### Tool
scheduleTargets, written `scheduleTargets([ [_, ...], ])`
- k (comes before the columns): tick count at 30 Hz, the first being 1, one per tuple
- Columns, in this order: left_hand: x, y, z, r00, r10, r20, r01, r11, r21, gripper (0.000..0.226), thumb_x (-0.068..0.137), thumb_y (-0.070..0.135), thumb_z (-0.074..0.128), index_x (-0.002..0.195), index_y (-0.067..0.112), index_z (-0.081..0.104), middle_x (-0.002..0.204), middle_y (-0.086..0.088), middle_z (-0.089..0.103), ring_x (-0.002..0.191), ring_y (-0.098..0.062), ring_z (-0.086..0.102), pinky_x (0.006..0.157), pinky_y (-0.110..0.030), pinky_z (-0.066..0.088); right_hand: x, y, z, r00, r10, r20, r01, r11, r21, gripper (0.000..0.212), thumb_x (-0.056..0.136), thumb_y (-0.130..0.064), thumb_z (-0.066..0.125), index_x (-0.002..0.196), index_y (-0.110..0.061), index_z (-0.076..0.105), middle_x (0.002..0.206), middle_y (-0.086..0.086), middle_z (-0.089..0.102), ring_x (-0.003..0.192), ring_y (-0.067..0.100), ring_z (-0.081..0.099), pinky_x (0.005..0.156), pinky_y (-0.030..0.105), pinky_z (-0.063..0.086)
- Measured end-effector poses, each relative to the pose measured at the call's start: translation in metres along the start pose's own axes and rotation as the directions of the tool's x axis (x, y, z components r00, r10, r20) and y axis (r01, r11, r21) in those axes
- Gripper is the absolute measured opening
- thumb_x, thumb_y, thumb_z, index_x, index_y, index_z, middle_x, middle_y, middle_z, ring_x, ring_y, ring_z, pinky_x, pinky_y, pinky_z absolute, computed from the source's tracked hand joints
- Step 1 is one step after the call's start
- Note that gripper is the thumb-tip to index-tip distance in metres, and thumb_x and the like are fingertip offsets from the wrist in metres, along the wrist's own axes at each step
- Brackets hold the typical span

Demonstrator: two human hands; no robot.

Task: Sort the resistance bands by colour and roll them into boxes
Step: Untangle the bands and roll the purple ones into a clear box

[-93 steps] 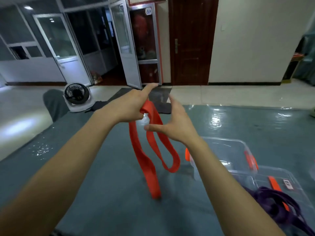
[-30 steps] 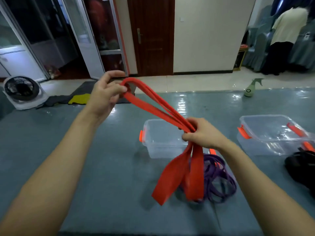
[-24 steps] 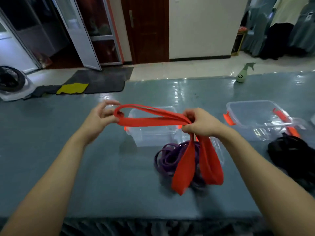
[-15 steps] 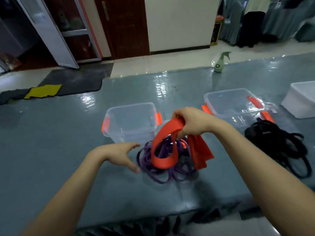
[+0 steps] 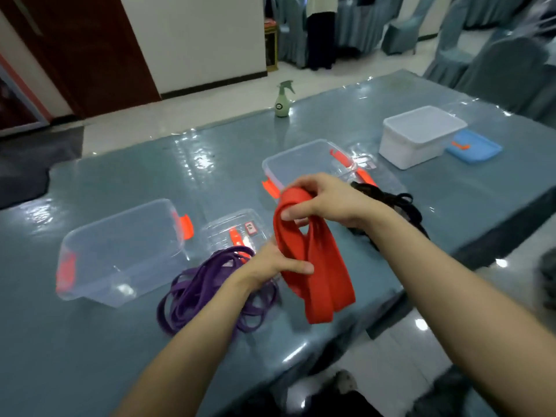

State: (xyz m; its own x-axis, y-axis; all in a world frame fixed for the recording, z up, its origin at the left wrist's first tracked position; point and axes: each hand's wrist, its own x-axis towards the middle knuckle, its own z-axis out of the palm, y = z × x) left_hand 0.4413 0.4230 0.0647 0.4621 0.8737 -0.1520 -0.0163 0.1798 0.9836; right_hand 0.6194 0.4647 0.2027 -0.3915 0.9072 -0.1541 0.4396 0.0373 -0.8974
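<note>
My right hand (image 5: 326,200) grips the top of a folded red resistance band (image 5: 316,266), whose loops hang down over the table's near edge. My left hand (image 5: 275,263) holds the band's left side lower down, thumb across the front. A heap of purple bands (image 5: 198,291) lies on the table under my left forearm. Black bands (image 5: 391,203) lie behind my right wrist. A clear box with orange clips (image 5: 120,251) stands at the left; a second clear box (image 5: 301,164) stands behind my right hand.
A clear lid (image 5: 237,231) lies between the two clear boxes. A white tub (image 5: 421,135) and a blue lid (image 5: 474,149) sit at the far right, a green spray bottle (image 5: 282,99) at the far edge. The table edge (image 5: 391,296) runs close on the right.
The view swung right. My left hand came back onto the red band, and the band is folded into shorter loops in front of me.
</note>
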Motion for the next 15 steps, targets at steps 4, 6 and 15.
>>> scheduleTargets([
  [4, 0.043, -0.007, 0.053, 0.997, -0.068, -0.022, 0.063, 0.982, -0.179, 0.112, 0.053, 0.025, 0.105, 0.149, -0.002, 0.054, 0.130, -0.024, 0.071, 0.117, -0.037, 0.067, 0.111, -0.060, 0.051, 0.009, 0.052, -0.025, 0.989, 0.055, -0.135, -0.024, 0.975, 0.222, 0.037, 0.080, -0.008, 0.093, 0.112, -0.003, 0.075, 0.095, 0.012, 0.073, 0.087, 0.021, 0.070, 0.088, 0.054, 0.062],
  [6, 0.069, -0.009, 0.074, 0.992, -0.102, -0.070, 0.087, 0.978, -0.191, 0.088, 0.060, 0.019, 0.101, 0.136, -0.005, 0.065, 0.129, -0.028, 0.072, 0.116, -0.039, 0.068, 0.113, -0.062, 0.051, 0.019, 0.076, -0.047, 0.985, 0.062, -0.159, -0.026, 0.975, 0.221, 0.039, 0.079, -0.014, 0.095, 0.112, -0.006, 0.075, 0.098, 0.011, 0.075, 0.092, 0.023, 0.070, 0.100, 0.057, 0.058],
  [15, 0.172, -0.016, 0.160, 0.783, -0.362, -0.506, 0.225, 0.923, -0.312, 0.028, 0.062, 0.016, 0.083, 0.090, 0.012, 0.081, 0.089, -0.021, 0.072, 0.083, -0.039, 0.071, 0.082, -0.049, 0.058, 0.007, 0.248, -0.199, 0.973, 0.194, -0.122, -0.184, 0.979, 0.092, 0.099, 0.065, -0.090, 0.073, 0.140, -0.026, 0.063, 0.107, -0.014, 0.076, 0.096, -0.010, 0.070, 0.087, 0.014, 0.052],
])
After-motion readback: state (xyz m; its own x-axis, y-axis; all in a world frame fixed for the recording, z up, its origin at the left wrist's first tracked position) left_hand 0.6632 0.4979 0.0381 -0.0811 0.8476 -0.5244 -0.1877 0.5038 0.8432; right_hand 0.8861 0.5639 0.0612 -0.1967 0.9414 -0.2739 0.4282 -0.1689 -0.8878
